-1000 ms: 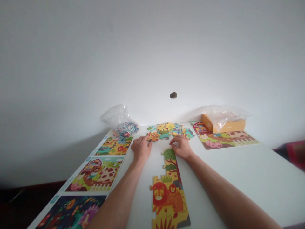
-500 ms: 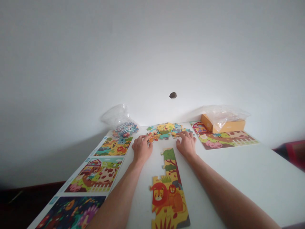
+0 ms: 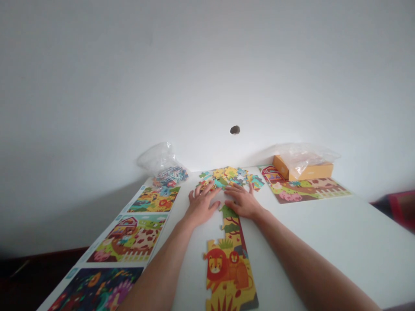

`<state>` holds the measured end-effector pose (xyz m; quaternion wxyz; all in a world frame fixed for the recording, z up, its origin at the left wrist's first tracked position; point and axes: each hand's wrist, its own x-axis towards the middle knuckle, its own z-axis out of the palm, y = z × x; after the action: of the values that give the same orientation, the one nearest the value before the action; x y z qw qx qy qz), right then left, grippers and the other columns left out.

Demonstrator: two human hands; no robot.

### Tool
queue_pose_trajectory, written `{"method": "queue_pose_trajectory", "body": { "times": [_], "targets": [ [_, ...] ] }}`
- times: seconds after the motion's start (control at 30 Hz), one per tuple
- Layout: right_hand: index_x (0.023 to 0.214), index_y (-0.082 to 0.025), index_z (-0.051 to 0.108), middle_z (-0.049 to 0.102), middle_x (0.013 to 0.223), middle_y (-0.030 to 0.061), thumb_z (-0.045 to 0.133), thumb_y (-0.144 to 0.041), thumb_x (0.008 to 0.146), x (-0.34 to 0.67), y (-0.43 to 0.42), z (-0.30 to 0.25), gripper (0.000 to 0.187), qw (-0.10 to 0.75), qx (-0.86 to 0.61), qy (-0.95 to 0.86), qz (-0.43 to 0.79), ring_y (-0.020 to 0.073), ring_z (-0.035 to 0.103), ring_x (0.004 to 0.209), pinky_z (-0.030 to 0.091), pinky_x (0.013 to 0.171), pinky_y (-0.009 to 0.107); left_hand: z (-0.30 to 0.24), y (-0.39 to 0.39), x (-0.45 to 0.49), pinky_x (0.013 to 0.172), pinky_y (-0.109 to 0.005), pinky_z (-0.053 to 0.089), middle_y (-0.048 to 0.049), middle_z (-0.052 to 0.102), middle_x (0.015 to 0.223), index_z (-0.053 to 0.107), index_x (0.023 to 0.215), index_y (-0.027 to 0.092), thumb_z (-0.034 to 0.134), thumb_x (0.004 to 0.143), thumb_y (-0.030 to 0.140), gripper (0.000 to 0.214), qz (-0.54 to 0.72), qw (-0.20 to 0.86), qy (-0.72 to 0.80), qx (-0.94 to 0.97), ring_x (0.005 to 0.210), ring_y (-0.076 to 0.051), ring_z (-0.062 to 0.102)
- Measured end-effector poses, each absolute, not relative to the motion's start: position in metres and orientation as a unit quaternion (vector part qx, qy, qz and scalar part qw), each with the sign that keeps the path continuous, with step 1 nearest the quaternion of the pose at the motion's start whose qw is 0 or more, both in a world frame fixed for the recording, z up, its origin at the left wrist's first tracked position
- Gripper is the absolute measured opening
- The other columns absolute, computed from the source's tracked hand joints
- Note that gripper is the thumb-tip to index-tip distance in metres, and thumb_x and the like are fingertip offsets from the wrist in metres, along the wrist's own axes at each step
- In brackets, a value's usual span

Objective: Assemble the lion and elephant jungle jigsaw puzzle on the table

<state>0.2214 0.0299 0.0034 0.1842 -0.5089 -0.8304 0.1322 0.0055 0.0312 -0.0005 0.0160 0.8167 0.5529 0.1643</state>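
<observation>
A heap of loose jigsaw pieces lies at the back middle of the white table. My left hand reaches its near left edge with fingers spread, the fingertips over some orange pieces. My right hand is at the heap's near side, fingers stretched leftward and thumb apart, covering part of the assembled strip's far end. That joined puzzle section runs toward me between my forearms and shows two lions, a tree and bushes. Neither hand appears to grip a piece, though some fingertips hide what lies under them.
Printed picture sheets line the table's left side. A clear bag of puzzle pieces stands at the back left. At the back right, a yellow box with clear plastic sits on a farm picture. The wall rises behind.
My right hand has moved left and toward me, onto the strip's far end. My left hand has shifted slightly right and its fingers have spread. Pieces at the heap's front have shifted.
</observation>
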Motion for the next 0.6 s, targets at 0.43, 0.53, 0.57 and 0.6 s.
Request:
{"method": "queue_pose_trajectory", "body": {
  "times": [0.43, 0.53, 0.57, 0.6],
  "targets": [
    [0.122, -0.025, 0.065, 0.064, 0.13, 0.0098, 0.052, -0.027, 0.089, 0.2222, 0.0314, 0.0073, 0.036, 0.264, -0.669, -0.691, 0.072, 0.0322, 0.05, 0.125, 0.015, 0.114, 0.063, -0.0038, 0.0341, 0.007, 0.107, -0.055, 0.035, -0.0008, 0.05, 0.149, 0.062, 0.13, 0.033, 0.057, 0.089, 0.044, 0.043, 0.181, 0.012, 0.601, 0.778, 0.137, -0.037, 0.035],
    [0.123, -0.027, 0.065, 0.063, 0.133, 0.0072, 0.055, -0.029, 0.087, 0.2206, 0.0308, 0.0055, 0.037, 0.236, -0.626, -0.738, 0.092, 0.0315, 0.05, 0.125, 0.013, 0.114, 0.064, -0.0028, 0.0329, 0.0062, 0.109, -0.053, 0.034, 0.0009, 0.045, 0.153, 0.058, 0.135, 0.036, 0.056, 0.09, 0.042, 0.046, 0.181, 0.008, 0.581, 0.793, 0.139, -0.036, 0.032],
    [0.124, -0.027, 0.064, 0.062, 0.134, 0.0063, 0.056, -0.029, 0.086, 0.2199, 0.0304, 0.0049, 0.038, 0.231, -0.605, -0.756, 0.096, 0.0307, 0.049, 0.125, 0.012, 0.114, 0.064, -0.0025, 0.0324, 0.0059, 0.11, -0.054, 0.032, 0.0022, 0.043, 0.155, 0.057, 0.135, 0.037, 0.055, 0.09, 0.042, 0.045, 0.18, 0.008, 0.572, 0.8, 0.14, -0.036, 0.031],
    [0.125, -0.028, 0.063, 0.062, 0.134, 0.0058, 0.056, -0.029, 0.086, 0.2191, 0.03, 0.0043, 0.039, 0.229, -0.587, -0.77, 0.098, 0.0301, 0.049, 0.126, 0.011, 0.114, 0.065, -0.0024, 0.0319, 0.0057, 0.111, -0.055, 0.03, 0.0035, 0.042, 0.156, 0.057, 0.135, 0.039, 0.055, 0.091, 0.041, 0.045, 0.177, 0.008, 0.564, 0.807, 0.14, -0.036, 0.031]
  ]
}}
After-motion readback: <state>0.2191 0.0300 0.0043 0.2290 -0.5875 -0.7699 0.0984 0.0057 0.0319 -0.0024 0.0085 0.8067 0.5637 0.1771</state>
